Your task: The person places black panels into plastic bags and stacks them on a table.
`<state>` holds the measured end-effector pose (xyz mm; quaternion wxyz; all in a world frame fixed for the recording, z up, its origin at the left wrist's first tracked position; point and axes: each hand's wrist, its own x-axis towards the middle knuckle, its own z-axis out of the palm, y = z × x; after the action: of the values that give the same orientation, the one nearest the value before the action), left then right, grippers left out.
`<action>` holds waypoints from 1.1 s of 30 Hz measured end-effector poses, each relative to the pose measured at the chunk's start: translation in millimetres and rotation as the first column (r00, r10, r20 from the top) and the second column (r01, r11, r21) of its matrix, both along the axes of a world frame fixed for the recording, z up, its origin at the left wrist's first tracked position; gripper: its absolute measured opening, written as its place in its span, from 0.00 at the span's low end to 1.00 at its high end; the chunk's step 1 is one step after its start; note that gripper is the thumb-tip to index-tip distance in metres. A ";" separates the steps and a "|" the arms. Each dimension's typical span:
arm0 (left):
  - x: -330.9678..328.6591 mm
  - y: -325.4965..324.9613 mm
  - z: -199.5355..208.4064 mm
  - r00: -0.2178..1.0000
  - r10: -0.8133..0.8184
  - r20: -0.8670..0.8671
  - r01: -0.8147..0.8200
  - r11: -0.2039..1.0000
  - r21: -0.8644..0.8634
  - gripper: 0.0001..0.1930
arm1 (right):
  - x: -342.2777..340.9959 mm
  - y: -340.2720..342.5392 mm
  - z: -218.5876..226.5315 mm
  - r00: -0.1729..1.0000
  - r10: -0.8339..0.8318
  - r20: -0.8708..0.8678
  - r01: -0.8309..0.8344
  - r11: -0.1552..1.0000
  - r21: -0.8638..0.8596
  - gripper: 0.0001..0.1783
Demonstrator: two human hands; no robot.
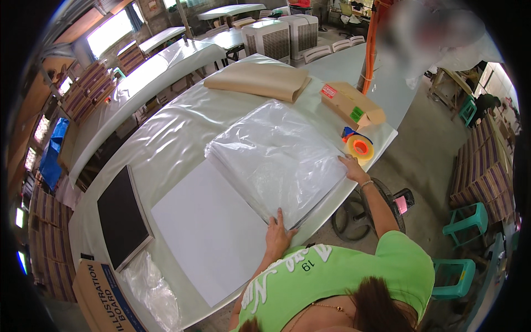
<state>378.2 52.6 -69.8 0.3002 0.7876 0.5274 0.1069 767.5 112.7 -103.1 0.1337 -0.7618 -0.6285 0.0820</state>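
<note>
A stack of clear plastic sheets or bags [276, 149] lies near the table's right edge, crinkled and shiny. Beside it on the left, partly under its edge, is a large white board [210, 232]. My left hand [280, 237] rests at the stack's near corner, where it meets the white board, fingers stretched out over the plastic. At the right corner of the stack, my right hand [355, 170] touches the plastic edge with fingers extended; their undersides are hidden. Just beyond it sits an orange-cored tape roll [360, 148] with a blue part [354, 133].
Folded brown paper [257, 80] and an open cardboard box [351, 104] lie at the far side. Black boards [123, 216], loose plastic [152, 290] and a printed carton [105, 299] are at left. A fan [354, 218] and green stools [466, 222] stand to the right.
</note>
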 end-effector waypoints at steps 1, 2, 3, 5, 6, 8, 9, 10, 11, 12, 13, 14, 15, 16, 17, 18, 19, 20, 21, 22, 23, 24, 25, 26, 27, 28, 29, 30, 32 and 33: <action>2.6 -0.2 -1.1 1.000 -0.012 -0.007 0.012 1.000 -0.004 0.49 | 3.8 -0.8 -1.1 1.000 0.031 0.001 -0.031 0.999 0.041 0.42; 4.6 -0.1 -2.2 1.000 -0.018 -0.015 0.018 1.000 -0.007 0.50 | 7.6 -0.3 -1.9 0.999 0.032 0.004 -0.032 0.999 0.019 0.43; 7.1 -0.4 -3.7 0.999 -0.024 -0.028 0.023 1.000 -0.018 0.50 | 11.7 0.0 -2.6 0.999 0.034 0.006 -0.034 0.999 -0.003 0.45; 10.7 -1.1 -5.3 0.998 -0.026 -0.057 0.024 0.999 -0.041 0.52 | 12.8 1.8 -0.2 0.999 0.047 0.021 -0.046 0.998 -0.037 0.46; 10.6 -0.8 -5.3 0.996 -0.029 -0.084 0.025 0.998 -0.051 0.53 | 10.1 3.1 2.9 0.998 0.058 0.034 -0.057 0.997 -0.049 0.45; 11.7 -0.9 -3.9 0.990 -0.042 -0.135 0.032 0.997 -0.072 0.55 | 5.0 4.8 5.6 0.993 0.075 0.087 -0.070 0.996 -0.057 0.46; 13.6 -1.3 -2.8 0.987 -0.037 -0.157 0.022 0.995 -0.095 0.55 | 3.0 4.0 5.3 0.989 0.081 0.127 -0.075 0.996 -0.054 0.47; 15.9 -1.8 -1.7 0.983 -0.032 -0.180 0.011 0.993 -0.118 0.56 | 2.2 4.0 5.7 0.982 0.087 0.167 -0.080 0.995 -0.051 0.48; 18.4 -1.0 -0.8 0.979 -0.031 -0.201 0.003 0.990 -0.138 0.56 | 4.5 5.2 7.4 0.980 0.089 0.178 -0.077 0.994 -0.075 0.50; 19.5 -0.4 -2.1 0.982 -0.029 -0.187 0.005 0.992 -0.130 0.56 | 7.0 7.2 9.3 0.978 0.091 0.190 -0.073 0.992 -0.099 0.53; 19.9 -0.7 -5.2 0.985 -0.028 -0.173 0.007 0.993 -0.121 0.56 | 9.4 8.9 11.1 0.975 0.094 0.201 -0.070 0.990 -0.123 0.56; 19.5 -0.3 -3.8 0.987 -0.023 -0.161 0.005 0.994 -0.111 0.56 | 9.3 11.4 13.8 0.977 0.100 0.186 -0.073 0.986 -0.148 0.56; 19.6 -1.1 -2.1 0.988 -0.016 -0.157 -0.001 0.994 -0.107 0.56 | 10.3 13.1 16.9 0.980 0.106 0.171 -0.076 0.982 -0.173 0.56; 20.2 -3.2 0.5 0.988 -0.010 -0.152 -0.006 0.995 -0.102 0.55 | 11.9 14.3 20.3 0.982 0.110 0.156 -0.078 0.977 -0.198 0.57; 19.5 -3.5 2.9 0.988 -0.002 -0.153 -0.012 0.995 -0.095 0.54 | 12.0 14.6 25.3 0.977 0.142 0.160 -0.109 0.974 -0.196 0.57; 17.8 -3.6 0.7 0.988 0.015 -0.152 -0.029 0.996 -0.090 0.54 | 8.0 14.0 34.0 0.971 0.180 0.160 -0.147 0.969 -0.197 0.57; 16.6 -3.7 -3.4 0.988 0.032 -0.150 -0.045 0.995 -0.084 0.53 | 4.2 16.3 37.8 0.963 0.217 0.159 -0.185 0.963 -0.196 0.57; 18.0 -4.8 -6.1 0.989 0.032 -0.142 -0.044 0.996 -0.083 0.52 | 8.6 15.5 36.4 0.963 0.229 0.144 -0.197 0.958 -0.209 0.59; 17.5 -5.7 -7.9 0.992 0.037 -0.120 -0.046 0.996 -0.077 0.51 | 13.9 16.0 35.9 0.962 0.242 0.129 -0.209 0.952 -0.221 0.60; 16.8 -6.5 -9.1 0.994 0.042 -0.098 -0.049 0.996 -0.070 0.50 | 18.0 15.9 34.7 0.961 0.254 0.113 -0.223 0.947 -0.233 0.61; 17.8 -7.7 -10.7 0.996 0.053 -0.072 -0.057 0.996 -0.069 0.50 | 18.0 16.6 34.9 0.958 0.267 0.108 -0.232 0.938 -0.258 0.63; 18.8 -7.7 -11.6 0.996 0.056 -0.073 -0.062 0.995 -0.084 0.50 | 16.6 17.9 34.5 0.955 0.280 0.102 -0.242 0.929 -0.281 0.64; 19.5 -7.1 -12.1 0.995 0.059 -0.074 -0.066 0.993 -0.099 0.49 | 15.9 18.0 34.4 0.951 0.293 0.096 -0.252 0.918 -0.305 0.66; 19.2 -6.2 -12.0 0.995 0.065 -0.076 -0.074 0.991 -0.111 0.49 | 15.4 18.0 33.7 0.953 0.290 0.091 -0.252 0.921 -0.297 0.67; 19.1 -6.0 -11.2 0.995 0.065 -0.078 -0.074 0.991 -0.114 0.50 | 14.5 17.4 32.7 0.954 0.288 0.086 -0.253 0.923 -0.290 0.68; 18.8 -6.4 -9.7 0.995 0.064 -0.080 -0.074 0.990 -0.117 0.50 | 13.3 16.6 31.8 0.955 0.286 0.081 -0.253 0.925 -0.282 0.69; 19.4 -5.0 -6.7 0.994 0.067 -0.082 -0.076 0.990 -0.118 0.51 | 14.3 17.3 33.0 0.952 0.299 0.070 -0.270 0.922 -0.277 0.69; 19.3 -3.8 -4.0 0.994 0.066 -0.082 -0.077 0.988 -0.137 0.50 | 16.5 16.5 34.9 0.948 0.313 0.059 -0.286 0.919 -0.272 0.68; 18.1 -1.2 0.2 0.995 0.060 -0.081 -0.073 0.983 -0.171 0.50 | 20.2 14.9 37.1 0.939 0.338 0.059 -0.312 0.912 -0.266 0.68; 17.0 -2.6 -3.9 0.996 0.061 -0.061 -0.069 0.988 -0.138 0.49 | 22.3 13.6 37.7 0.934 0.351 0.070 -0.322 0.909 -0.264 0.67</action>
<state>395.2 49.9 -73.7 0.3360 0.7498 0.5672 0.0569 789.8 126.3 -65.4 -0.0156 -0.6562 -0.7418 0.1375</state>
